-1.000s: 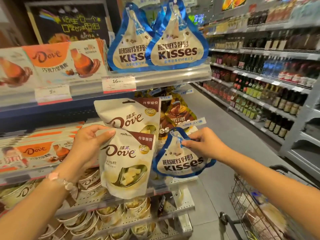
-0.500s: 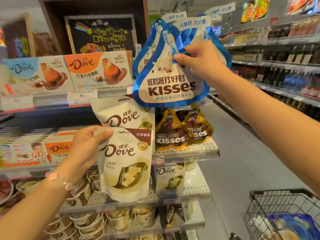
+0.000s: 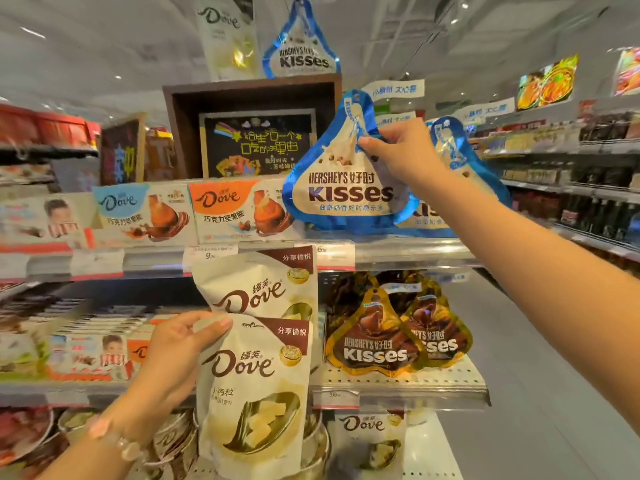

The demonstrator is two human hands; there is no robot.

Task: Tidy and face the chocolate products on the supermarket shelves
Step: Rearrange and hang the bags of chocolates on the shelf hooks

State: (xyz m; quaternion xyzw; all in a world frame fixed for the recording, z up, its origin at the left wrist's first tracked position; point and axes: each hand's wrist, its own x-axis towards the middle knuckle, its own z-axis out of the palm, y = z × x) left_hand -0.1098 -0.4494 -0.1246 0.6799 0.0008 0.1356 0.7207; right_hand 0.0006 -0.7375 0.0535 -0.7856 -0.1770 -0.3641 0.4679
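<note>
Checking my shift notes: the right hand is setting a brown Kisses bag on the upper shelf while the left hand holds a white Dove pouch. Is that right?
Not quite. In the head view, the Kisses bag pinched by the right hand at the upper shelf is blue, not brown; the brown ones sit a shelf lower. The left hand does hold a white Dove pouch.

You see a supermarket aisle: pale ceiling [image 3: 104,46] w/ recessed spot lights, upper frame. Grey floor [image 3: 519,393] runs along lower right. Drinks shelving [image 3: 571,202] w/ dark bottles lines far right. Lit food posters [image 3: 547,81] at upper right; dark wooden display box [image 3: 252,95] at centre top.
</note>
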